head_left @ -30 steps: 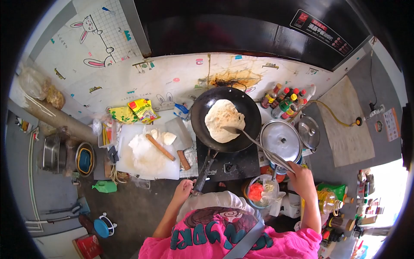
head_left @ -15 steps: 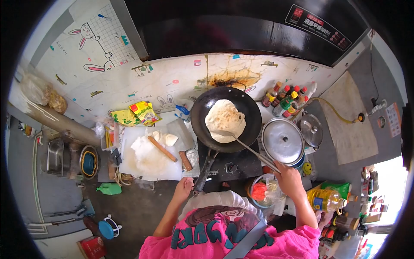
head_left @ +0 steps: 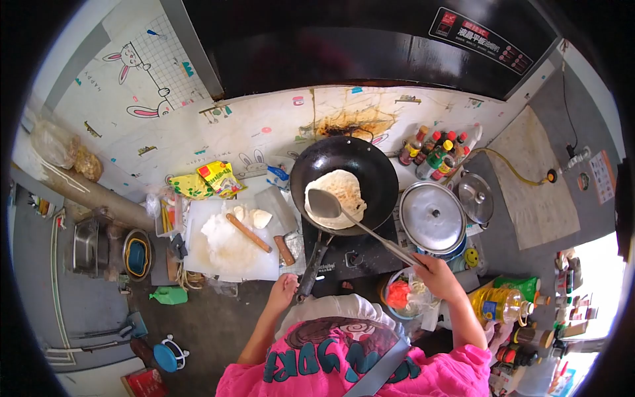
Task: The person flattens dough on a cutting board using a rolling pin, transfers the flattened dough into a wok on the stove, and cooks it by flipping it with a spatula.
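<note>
My right hand [head_left: 438, 275] is wrapped round the long handle of a metal wok spatula [head_left: 324, 204]. The spatula's blade is over the left part of a round flatbread [head_left: 345, 184], which lies in the lower left of a black wok [head_left: 380, 165] and shows browned spots. Beside the wok's handle [head_left: 313, 271], my left hand [head_left: 285, 288] hangs with its fingers curled in; nothing shows in it. The wok stands on a black gas stove [head_left: 350, 255].
Left of the stove, a white board [head_left: 258, 264] bears flour, dough, a rolling pin [head_left: 249, 233] and a cleaver [head_left: 276, 208]. To the right are a lidded pot [head_left: 433, 217], a glass-lidded pan [head_left: 476, 197] and several sauce bottles [head_left: 435, 155]. A range hood [head_left: 317, 53] hangs above.
The flatbread has slid down and left in the wok. The spatula's blade has shifted up and left, rising above the bread, and my right hand has moved slightly left.
</note>
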Available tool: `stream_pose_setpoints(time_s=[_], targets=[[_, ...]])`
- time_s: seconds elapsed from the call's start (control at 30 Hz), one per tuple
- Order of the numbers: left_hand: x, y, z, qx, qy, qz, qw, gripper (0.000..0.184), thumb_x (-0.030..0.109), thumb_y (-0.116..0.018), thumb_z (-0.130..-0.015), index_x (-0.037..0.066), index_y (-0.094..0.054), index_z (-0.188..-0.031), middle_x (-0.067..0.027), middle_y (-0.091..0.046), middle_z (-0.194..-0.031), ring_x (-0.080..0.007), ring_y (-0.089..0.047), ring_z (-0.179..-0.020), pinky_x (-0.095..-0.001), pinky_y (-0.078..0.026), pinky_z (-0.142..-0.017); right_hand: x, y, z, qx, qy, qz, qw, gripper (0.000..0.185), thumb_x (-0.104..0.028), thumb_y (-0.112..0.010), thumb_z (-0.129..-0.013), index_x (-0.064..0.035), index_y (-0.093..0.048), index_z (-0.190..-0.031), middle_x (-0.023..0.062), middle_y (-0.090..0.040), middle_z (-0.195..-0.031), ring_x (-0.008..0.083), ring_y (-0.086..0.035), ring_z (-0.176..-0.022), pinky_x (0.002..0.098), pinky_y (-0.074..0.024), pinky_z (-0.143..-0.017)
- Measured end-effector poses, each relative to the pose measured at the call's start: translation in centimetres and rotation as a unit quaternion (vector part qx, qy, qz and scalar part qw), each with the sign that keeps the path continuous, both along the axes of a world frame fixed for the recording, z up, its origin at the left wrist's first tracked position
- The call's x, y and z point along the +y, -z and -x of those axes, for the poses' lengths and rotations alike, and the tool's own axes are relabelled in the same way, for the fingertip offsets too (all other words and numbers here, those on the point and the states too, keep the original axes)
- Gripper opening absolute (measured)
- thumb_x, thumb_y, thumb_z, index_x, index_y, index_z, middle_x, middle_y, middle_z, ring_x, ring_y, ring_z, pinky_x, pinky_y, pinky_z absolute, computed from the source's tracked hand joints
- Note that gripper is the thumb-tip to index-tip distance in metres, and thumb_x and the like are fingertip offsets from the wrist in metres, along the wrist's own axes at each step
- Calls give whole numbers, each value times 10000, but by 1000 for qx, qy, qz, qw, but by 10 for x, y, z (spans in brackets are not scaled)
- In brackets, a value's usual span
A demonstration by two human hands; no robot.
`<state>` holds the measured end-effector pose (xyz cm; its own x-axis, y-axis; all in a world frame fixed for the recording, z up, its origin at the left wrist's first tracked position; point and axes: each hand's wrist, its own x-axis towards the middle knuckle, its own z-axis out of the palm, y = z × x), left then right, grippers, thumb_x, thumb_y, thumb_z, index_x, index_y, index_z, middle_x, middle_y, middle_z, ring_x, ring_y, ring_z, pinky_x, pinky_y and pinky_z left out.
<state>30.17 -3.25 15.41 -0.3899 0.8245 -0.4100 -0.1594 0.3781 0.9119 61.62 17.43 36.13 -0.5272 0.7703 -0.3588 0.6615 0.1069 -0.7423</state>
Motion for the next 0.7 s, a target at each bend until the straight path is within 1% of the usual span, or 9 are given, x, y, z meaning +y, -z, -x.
stream_pose_setpoints(time_s=[0.1,0.2,0.3,0.33,0.4,0.43,0.53,0.63,0.7], targets=[[-1,-3,0,-6,-12,3,1000,202,163,-540,-926,-7,-543,-1036,-24,-562,-812,-87,-518,-682,-226,-440,-629,0,15,0,24,22,-130,991,328,-108,-586,-855,37,-567,-1148,266,-623,-898,414,-609,-843,406,-475,-762],[-5,4,2,3,-1,14,1000,212,177,-539,-930,-6,-548,-1038,-20,-560,-807,-87,-520,-684,-228,-441,-627,8,20,11,-12,51,-197,979,332,-116,-575,-863,35,-557,-1158,266,-627,-895,407,-622,-842,414,-478,-753],[-8,14,0,90,27,-39,995,218,181,-539,-929,-7,-554,-1038,-19,-560,-801,-86,-524,-681,-232,-442,-619,24,55,19,6,73,-232,970,350,-125,-561,-865,36,-545,-1175,265,-624,-891,411,-624,-837,428,-474,-753],[-10,19,0,102,29,-36,994,218,182,-538,-929,-7,-556,-1036,-18,-561,-798,-86,-525,-679,-232,-443,-618,34,78,17,70,54,-280,956,262,-166,-530,-904,24,-567,-1080,186,-624,-760,334,-611,-613,395,-474,-583],[-9,21,-1,124,33,-31,991,220,185,-538,-928,-7,-559,-1032,-18,-562,-793,-87,-526,-675,-234,-444,-615,43,89,21,127,143,-3,982,213,-195,-504,-929,-2,-555,-1002,96,-556,-680,219,-528,-503,332,-413,-474],[-9,17,-2,110,28,-26,993,236,217,-532,-939,-2,-569,-1018,-5,-555,-791,-79,-507,-687,-232,-434,-629,45,91,23,151,182,138,962,204,-209,-491,-942,-15,-549,-964,51,-522,-640,161,-486,-447,301,-383,-420],[-10,8,-4,78,19,-18,997,284,278,-518,-962,4,-589,-989,19,-543,-783,-64,-473,-709,-227,-416,-652,45,90,31,178,196,169,949,200,-230,-459,-964,-50,-507,-891,-30,-426,-625,49,-379,-432,226,-289,-367],[-13,17,-3,70,16,-17,997,276,264,-513,-962,1,-589,-990,16,-550,-779,-64,-486,-694,-228,-422,-630,50,104,34,149,218,183,947,195,-216,-448,-968,-43,-515,-908,-14,-448,-631,64,-386,-421,236,-307,-371],[-14,19,-2,56,18,-3,998,260,246,-511,-960,1,-590,-990,12,-557,-779,-65,-494,-680,-228,-425,-613,45,111,34,148,206,147,956,190,-213,-443,-973,-42,-518,-937,-13,-447,-641,62,-378,-419,235,-304,-370]])
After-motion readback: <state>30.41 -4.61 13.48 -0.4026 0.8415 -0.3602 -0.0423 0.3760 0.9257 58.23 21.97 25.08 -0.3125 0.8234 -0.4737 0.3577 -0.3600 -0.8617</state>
